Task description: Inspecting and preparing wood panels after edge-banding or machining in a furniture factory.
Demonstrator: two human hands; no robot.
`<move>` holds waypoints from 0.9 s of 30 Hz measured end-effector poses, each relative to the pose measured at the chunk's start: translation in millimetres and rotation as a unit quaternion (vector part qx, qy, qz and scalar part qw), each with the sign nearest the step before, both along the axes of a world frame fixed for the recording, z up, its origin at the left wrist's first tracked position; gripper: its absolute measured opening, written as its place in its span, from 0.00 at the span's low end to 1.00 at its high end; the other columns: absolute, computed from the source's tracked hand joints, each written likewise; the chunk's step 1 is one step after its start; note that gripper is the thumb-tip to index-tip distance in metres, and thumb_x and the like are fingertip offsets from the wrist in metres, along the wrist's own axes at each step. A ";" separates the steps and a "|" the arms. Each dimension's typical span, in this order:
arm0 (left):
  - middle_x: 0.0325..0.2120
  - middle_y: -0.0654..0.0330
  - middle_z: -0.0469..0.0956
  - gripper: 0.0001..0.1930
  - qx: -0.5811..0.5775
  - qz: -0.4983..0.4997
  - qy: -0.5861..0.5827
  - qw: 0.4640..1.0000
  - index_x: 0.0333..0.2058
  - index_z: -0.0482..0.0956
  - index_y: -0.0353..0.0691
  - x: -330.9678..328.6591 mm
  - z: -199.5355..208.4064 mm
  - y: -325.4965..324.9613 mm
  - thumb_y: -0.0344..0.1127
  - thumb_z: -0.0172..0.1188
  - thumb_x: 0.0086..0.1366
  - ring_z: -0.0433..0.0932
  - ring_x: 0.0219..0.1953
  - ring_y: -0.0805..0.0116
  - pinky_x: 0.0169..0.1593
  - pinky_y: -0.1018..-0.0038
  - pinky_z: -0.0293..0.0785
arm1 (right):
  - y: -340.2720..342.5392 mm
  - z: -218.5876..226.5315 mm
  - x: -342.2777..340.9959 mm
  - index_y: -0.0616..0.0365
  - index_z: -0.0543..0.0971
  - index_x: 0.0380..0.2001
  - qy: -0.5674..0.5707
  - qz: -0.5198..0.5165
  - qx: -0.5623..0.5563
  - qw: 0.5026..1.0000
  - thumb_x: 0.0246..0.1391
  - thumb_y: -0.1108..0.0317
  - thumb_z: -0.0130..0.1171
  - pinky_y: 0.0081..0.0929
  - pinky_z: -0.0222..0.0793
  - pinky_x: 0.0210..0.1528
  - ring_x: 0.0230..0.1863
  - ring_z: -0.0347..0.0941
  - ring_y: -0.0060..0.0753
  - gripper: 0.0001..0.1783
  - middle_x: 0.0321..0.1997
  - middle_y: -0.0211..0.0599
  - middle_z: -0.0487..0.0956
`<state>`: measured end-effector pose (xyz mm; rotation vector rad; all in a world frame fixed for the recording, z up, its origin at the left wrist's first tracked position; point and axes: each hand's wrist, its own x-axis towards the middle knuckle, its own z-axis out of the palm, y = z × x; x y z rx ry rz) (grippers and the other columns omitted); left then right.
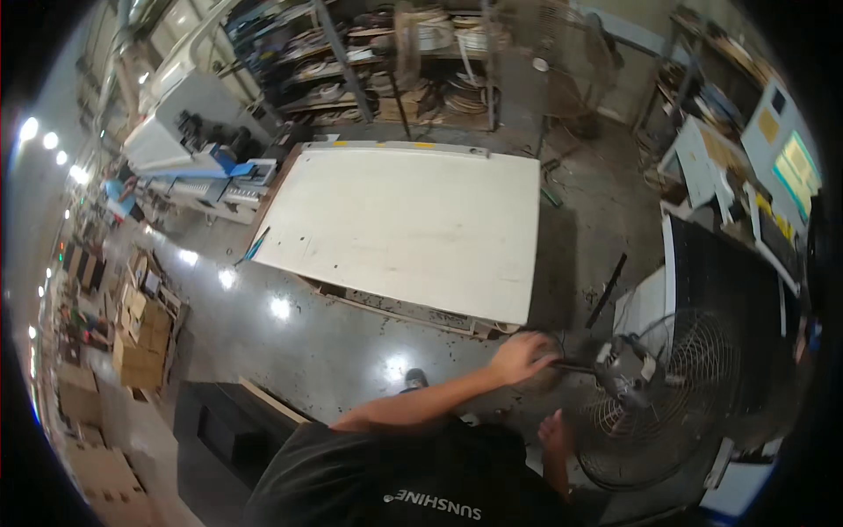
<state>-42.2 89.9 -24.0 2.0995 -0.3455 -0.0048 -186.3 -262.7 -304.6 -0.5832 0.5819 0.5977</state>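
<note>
My left hand (520, 358) reaches out to the right, its bent fingers blurred. The fingertips are at the near end of the dark pole (576, 365) of a standing fan; whether they grip it, I cannot tell. The fan's grey motor (629, 372) sits beyond the pole, with a round wire cage (702, 362) behind it. My right hand (552, 433) is lower down, close to the cage, blurred, with its fingers loosely bent and nothing visible in them.
A large white board (413, 224) lies on a low stand ahead, a metal bar (395, 149) along its far edge. Shelves (421, 70) of stacked parts stand behind. A black cabinet (224, 439) is close on my left; machine panels (733, 167) stand at the right.
</note>
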 end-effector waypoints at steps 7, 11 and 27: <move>0.46 0.51 0.85 0.25 0.094 0.186 0.255 0.944 0.54 0.80 0.41 -162.5 -134.9 263.6 0.55 0.60 0.69 0.83 0.50 0.47 0.55 0.55 0.78 | 198.8 103.1 19.3 0.59 0.75 0.31 -0.142 0.299 -0.445 0.832 0.69 0.53 0.62 0.29 0.64 0.33 0.27 0.64 0.21 0.20 0.26 0.24 0.69; 0.42 0.50 0.87 0.26 0.066 0.330 0.306 0.890 0.55 0.80 0.40 -232.3 -156.7 375.4 0.55 0.61 0.69 0.83 0.48 0.45 0.53 0.53 0.78 | 301.3 92.5 76.6 0.61 0.81 0.50 -0.252 0.391 -0.422 0.778 0.67 0.52 0.64 0.25 0.68 0.38 0.34 0.70 0.19 0.22 0.34 0.27 0.77; 0.46 0.51 0.87 0.28 0.010 0.539 0.338 0.772 0.56 0.79 0.38 -308.3 -181.6 578.6 0.56 0.62 0.68 0.84 0.50 0.49 0.53 0.57 0.79 | 707.1 166.7 152.8 0.64 0.78 0.58 -0.473 0.611 -0.336 0.538 0.63 0.56 0.69 0.35 0.78 0.53 0.51 0.84 0.40 0.28 0.51 0.50 0.86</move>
